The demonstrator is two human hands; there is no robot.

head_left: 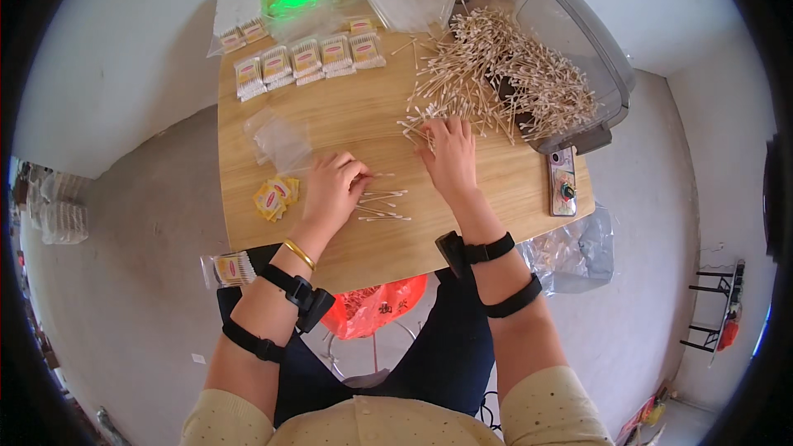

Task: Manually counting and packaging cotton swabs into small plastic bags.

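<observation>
My left hand (330,188) rests low over the table with its thumb and fingers pinched together, a cotton swab (382,175) sticking out at the fingertips. Just below its fingers, several loose cotton swabs (382,205) lie roughly side by side on the wood. My right hand (451,157) is at the near edge of a big heap of cotton swabs (512,66), its fingers bent closed around a few of them; the palm hides part of the grip. Left of my left hand are small yellow printed cards (275,196) and clear plastic bags (279,142).
A grey translucent bin (591,41) lies tipped at the table's right, swabs spilling out. Packed swab bags (306,58) stand in a row at the back left. A phone (562,186) lies at the right edge. A red bag (376,307) hangs below the near edge.
</observation>
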